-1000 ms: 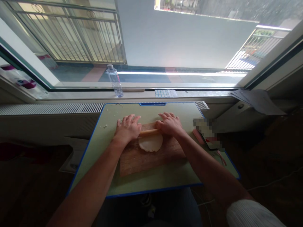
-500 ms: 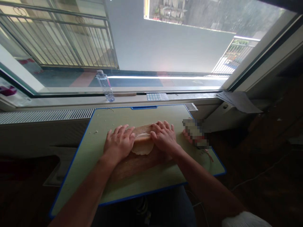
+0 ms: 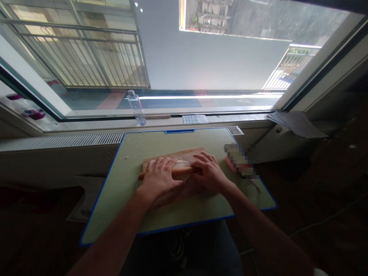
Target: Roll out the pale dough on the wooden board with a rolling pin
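Observation:
A wooden rolling pin [image 3: 184, 171] lies across a flattened piece of pale dough [image 3: 181, 163] on a wooden board [image 3: 191, 191]. My left hand [image 3: 159, 177] rests over the pin's left part, with its fingers reaching over the far side and its thumb on the near side. The pin's left end sticks out past that hand. Over the right part, my right hand [image 3: 211, 171] grips the pin with its fingers bent and covers that end. Part of the dough is hidden under the pin and hands.
The board lies on a small pale green table [image 3: 115, 203] with a blue rim. At its right edge sits a blurred-out item [image 3: 240, 159]. A clear bottle [image 3: 137, 109] stands on the windowsill, near a blue-gridded sheet [image 3: 190, 119]. Papers [image 3: 296, 122] lie at the right.
Both hands have drawn the rolling pin nearer to me, so dough now shows on its far side. The board's far edge is uncovered. The view has shifted slightly.

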`<action>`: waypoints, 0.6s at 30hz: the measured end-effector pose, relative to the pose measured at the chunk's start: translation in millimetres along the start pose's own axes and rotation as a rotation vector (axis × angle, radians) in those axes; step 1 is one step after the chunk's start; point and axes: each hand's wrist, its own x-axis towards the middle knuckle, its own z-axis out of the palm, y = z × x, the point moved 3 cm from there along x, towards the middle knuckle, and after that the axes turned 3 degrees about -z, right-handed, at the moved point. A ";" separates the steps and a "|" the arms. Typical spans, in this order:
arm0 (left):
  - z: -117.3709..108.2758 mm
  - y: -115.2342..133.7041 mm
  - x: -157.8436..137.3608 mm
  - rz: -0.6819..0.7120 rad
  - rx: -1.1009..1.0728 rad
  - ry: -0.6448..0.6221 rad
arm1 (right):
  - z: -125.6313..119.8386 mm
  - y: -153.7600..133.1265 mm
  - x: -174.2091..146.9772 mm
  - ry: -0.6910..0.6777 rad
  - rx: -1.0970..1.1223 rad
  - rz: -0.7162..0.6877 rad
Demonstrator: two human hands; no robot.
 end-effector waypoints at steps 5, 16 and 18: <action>-6.4 7.5 5.3 0.023 -0.043 -0.018 | -2.4 3.3 6.5 0.016 0.000 -0.011; -20.9 -19.0 6.2 0.021 -0.141 -0.016 | -1.7 0.5 8.3 0.131 0.023 -0.007; -16.0 -28.0 9.7 -0.058 -0.120 0.095 | -4.2 -5.4 10.2 0.122 0.021 -0.013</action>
